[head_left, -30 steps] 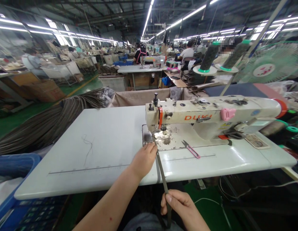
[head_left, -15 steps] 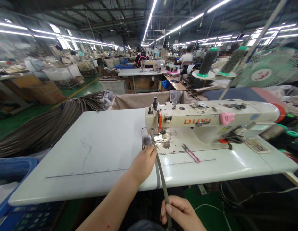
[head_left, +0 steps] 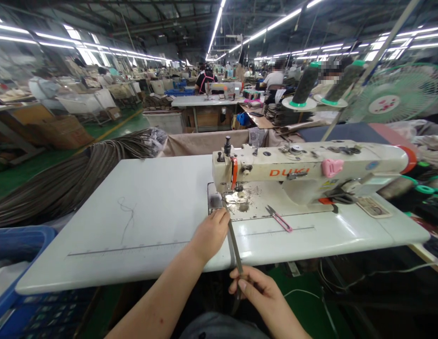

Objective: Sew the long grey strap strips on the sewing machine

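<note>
A narrow grey-brown fabric strip (head_left: 234, 242) runs from the needle area of a white sewing machine (head_left: 261, 165) down over the table's front edge. My left hand (head_left: 212, 233) is closed on the strip just in front of the presser foot, its fingertips hiding that stretch. Below the table edge, my right hand (head_left: 254, 287) pinches the strip between thumb and fingers. The tail of the strip hangs under this hand. Pink-handled thread snips (head_left: 279, 219) lie on the machine bed's front edge, right of my left hand.
Loose thread (head_left: 127, 217) lies on the white table (head_left: 162, 197). A big bundle of brown strips (head_left: 63, 183) and a blue crate (head_left: 24, 235) stand at the left. Thread cones (head_left: 305, 87) and a green fan (head_left: 385, 103) rise at the right. Several people work farther back.
My right hand has moved up along the strip, nearer to the table edge. My left hand stays by the presser foot. The camera view dipped and rose slightly.
</note>
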Available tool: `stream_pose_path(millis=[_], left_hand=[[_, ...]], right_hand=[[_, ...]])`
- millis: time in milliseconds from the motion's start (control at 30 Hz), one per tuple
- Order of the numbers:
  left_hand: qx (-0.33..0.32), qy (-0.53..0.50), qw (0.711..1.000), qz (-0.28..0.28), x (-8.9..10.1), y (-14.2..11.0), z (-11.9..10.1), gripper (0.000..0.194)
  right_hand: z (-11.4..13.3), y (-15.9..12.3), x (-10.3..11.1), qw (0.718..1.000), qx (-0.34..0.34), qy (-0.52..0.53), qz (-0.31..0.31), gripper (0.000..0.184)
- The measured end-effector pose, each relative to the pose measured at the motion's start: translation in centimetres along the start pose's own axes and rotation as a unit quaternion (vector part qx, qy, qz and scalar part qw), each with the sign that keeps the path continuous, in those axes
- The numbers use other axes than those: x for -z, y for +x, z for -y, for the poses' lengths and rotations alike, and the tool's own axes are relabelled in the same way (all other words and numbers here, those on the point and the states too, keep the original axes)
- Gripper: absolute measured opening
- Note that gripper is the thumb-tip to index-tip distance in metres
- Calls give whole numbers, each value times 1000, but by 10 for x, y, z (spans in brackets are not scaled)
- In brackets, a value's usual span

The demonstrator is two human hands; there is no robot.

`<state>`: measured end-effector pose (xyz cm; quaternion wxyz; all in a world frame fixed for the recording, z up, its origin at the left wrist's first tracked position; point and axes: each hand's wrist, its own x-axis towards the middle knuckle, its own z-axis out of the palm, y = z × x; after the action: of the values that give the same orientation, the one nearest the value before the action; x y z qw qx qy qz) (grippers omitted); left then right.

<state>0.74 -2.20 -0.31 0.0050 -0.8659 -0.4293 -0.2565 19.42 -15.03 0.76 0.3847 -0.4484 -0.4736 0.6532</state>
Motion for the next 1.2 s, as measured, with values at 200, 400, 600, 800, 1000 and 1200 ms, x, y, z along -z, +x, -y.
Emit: stream_pose_path(millis=[200,400,600,800,1000,1200], left_hand=[[5,8,1000,4,-1,-1,1,24],[0,13,1000,18,-1,0,2,23],[-7,6,1000,26,0,0,3,25],[1,10,1000,14,0,1,2,22],[0,12,1000,16,-4,-1,3,25],[5,5,1000,18,-4,2,3,32]], right_hand=[[1,-3,-2,1000,-9,-6,9,46],[-3,-6,1,1000,-15,2,22,46],[-3,-7,1,1000,-12,4,22,45],[-3,-6,1,1000,-9,4,25,45],[-7,-4,3,1000,-9,8,23,44],[-7,-5,4,1000,-13,8,22,47]])
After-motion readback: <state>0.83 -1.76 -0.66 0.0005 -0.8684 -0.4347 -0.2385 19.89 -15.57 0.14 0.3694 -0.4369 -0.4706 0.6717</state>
